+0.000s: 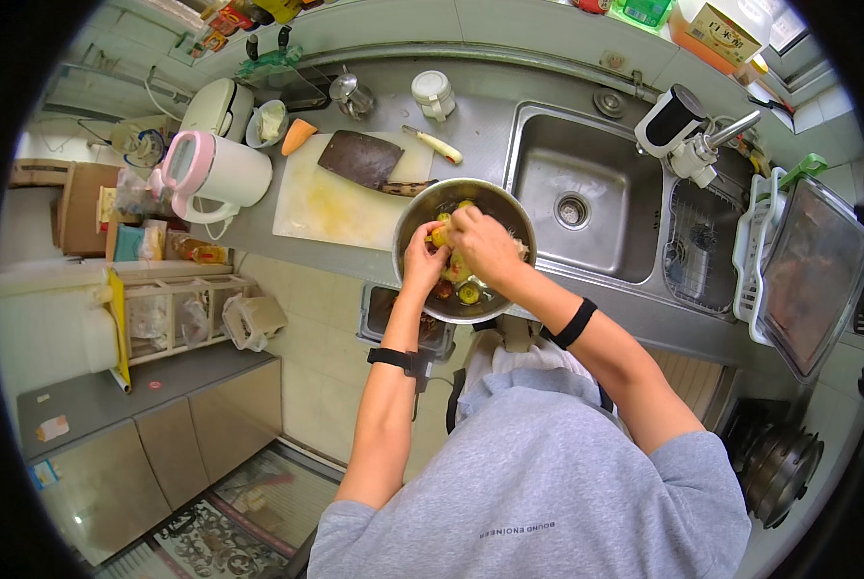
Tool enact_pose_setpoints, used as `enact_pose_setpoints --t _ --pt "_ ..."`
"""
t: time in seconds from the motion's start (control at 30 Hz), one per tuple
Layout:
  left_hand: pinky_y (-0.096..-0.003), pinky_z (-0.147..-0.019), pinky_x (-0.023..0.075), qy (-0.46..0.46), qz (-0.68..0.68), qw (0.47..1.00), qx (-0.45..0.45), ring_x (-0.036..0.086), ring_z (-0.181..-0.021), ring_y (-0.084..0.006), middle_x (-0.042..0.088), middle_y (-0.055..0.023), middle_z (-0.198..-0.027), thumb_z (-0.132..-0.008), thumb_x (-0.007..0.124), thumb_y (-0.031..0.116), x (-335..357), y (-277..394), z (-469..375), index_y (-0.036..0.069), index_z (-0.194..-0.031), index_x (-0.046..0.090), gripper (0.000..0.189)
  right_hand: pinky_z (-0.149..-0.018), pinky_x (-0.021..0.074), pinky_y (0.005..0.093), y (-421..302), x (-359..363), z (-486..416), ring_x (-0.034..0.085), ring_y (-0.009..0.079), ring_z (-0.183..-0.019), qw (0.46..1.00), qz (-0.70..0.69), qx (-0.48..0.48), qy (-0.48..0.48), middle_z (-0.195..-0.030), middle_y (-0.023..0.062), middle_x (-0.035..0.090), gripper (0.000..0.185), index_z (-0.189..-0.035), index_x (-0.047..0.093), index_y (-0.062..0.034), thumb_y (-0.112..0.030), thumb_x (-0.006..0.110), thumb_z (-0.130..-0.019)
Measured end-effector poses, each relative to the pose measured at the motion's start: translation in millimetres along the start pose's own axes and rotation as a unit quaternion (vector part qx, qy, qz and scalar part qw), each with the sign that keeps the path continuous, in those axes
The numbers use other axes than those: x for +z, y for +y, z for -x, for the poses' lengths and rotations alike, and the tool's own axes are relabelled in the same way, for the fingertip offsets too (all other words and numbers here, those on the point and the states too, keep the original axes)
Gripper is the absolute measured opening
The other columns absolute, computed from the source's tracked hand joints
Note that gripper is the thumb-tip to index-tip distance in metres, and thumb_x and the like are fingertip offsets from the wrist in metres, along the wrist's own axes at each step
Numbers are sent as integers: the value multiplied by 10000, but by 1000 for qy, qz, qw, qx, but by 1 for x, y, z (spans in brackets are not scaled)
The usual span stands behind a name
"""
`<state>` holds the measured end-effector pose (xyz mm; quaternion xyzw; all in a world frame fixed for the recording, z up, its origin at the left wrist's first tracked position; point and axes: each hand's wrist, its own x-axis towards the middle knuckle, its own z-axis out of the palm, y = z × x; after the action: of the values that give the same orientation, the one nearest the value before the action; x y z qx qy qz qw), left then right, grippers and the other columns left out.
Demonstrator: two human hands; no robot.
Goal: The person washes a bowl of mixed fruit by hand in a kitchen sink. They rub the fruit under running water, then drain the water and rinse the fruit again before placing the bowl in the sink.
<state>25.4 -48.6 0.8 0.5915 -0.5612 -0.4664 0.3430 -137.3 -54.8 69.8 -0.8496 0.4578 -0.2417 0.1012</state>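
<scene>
Both my hands are inside a round stainless steel bowl (pixel 498 194) at the counter's front edge. My left hand (pixel 423 264) grips a yellowish food piece (pixel 439 236) between thumb and fingers. Just beside it, my right hand (pixel 486 246) has its fingers pinched together at the same piece; whether they hold something of their own is hidden. Below them lie round, yellow-green cut pieces (pixel 468 292) and pale pieces that look like raw meat (pixel 457 268). Left of the bowl, a cleaver (pixel 359 158) rests on a stained white cutting board (pixel 316 210).
A small knife (pixel 435 145) lies across the board's far edge, and an orange carrot piece (pixel 299 136) beside its corner. A pink-and-white kettle-like appliance (pixel 236 174) stands left. On the right are the steel sink (pixel 577 159) and faucet (pixel 696 163). Behind stands a white lidded jar (pixel 433 94).
</scene>
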Motion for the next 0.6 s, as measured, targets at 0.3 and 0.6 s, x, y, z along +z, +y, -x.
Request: enact_pose_setpoints --t 0.3,0.6 --pt "-255 -805 470 -10 45 998 40 552 -941 -140 558 -71 -1055 -780 633 -10 -2 -2 5 14 -1175 470 427 -739 427 293 25 21 2 479 195 -943 979 169 38 -106 -937 49 496 160 -837 662 -119 -160 571 -712" --pt "-271 -715 487 35 -63 997 13 591 -811 -154 616 -88 -930 -733 687 47 -2 6 7 35 -1113 513 418 -691 468 367 15 16 8 515 272 -849 993 -83 87 7 -862 78 515 164 -857 661 -82 -76 568 -722"
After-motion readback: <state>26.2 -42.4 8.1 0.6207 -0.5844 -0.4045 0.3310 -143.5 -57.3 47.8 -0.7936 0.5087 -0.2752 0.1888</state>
